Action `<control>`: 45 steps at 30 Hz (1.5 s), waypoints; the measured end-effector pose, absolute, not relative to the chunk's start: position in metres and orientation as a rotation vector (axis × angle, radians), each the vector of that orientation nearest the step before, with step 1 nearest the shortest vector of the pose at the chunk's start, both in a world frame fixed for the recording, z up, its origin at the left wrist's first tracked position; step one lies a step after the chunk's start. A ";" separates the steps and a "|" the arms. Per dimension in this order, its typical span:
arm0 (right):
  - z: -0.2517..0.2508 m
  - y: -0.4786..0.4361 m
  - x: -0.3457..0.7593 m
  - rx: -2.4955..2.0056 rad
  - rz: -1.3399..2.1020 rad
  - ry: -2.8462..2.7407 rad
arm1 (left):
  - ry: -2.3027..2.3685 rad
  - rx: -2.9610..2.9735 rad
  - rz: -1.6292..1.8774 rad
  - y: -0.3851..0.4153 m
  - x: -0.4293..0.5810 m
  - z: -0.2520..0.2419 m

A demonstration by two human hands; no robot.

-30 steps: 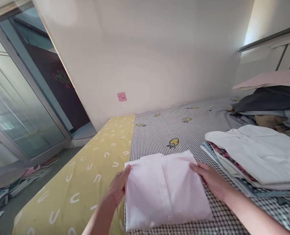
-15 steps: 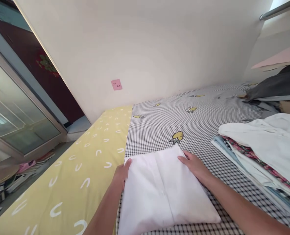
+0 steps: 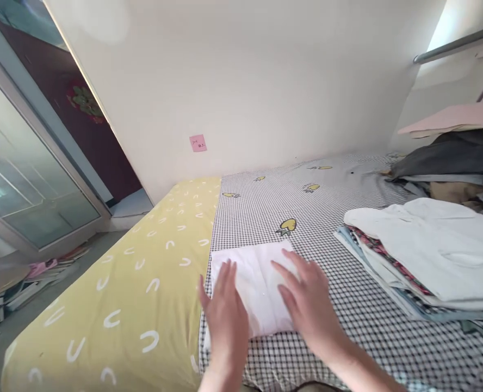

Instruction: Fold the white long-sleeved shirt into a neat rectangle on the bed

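Note:
A folded white garment (image 3: pixel 254 267) lies flat on the checked part of the bed cover, beside the yellow part. My left hand (image 3: pixel 226 310) is over its lower left part, fingers stretched out and holding nothing. Over the right side of the cloth is my right hand (image 3: pixel 307 299), its fingers spread and slightly blurred, also holding nothing. Whether either palm touches the cloth cannot be made out. Parts of the garment's lower edge are hidden behind the hands.
To the right lies a stack of folded clothes (image 3: pixel 425 245) with a white one on top. Behind it are dark and brown clothes (image 3: pixel 449 158) under a pink item (image 3: pixel 453 118). The yellow cover (image 3: pixel 143 283) extends left, a wall (image 3: pixel 266 81) stands behind.
Both hands have let go of the garment's upper corners and moved down over it, fingers now spread. The view has shifted slightly, showing more of the clothes at the right.

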State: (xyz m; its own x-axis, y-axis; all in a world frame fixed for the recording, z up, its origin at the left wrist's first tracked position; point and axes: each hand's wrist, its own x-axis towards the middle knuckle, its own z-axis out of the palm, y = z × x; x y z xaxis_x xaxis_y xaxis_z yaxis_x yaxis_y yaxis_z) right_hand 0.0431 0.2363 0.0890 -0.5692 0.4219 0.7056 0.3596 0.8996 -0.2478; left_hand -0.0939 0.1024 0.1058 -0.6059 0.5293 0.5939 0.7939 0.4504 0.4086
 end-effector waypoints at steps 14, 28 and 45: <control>0.045 0.217 0.003 -0.928 0.372 -2.808 | -2.722 -1.208 -0.515 0.123 -0.092 0.012; 0.034 0.224 0.015 -0.817 0.361 -2.698 | -2.764 -1.140 -0.342 0.124 -0.084 0.025; 0.007 0.260 0.060 -1.158 0.079 -2.667 | -2.776 -1.136 -0.345 0.123 -0.078 0.032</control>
State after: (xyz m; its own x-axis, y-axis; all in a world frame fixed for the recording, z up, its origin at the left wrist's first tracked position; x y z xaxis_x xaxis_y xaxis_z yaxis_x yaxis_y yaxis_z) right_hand 0.0602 0.2604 0.0071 -0.6602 0.7264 0.1909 0.7139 0.6859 -0.1409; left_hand -0.0782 0.1233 0.0319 -0.7106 0.6752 0.1979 0.7031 0.6921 0.1631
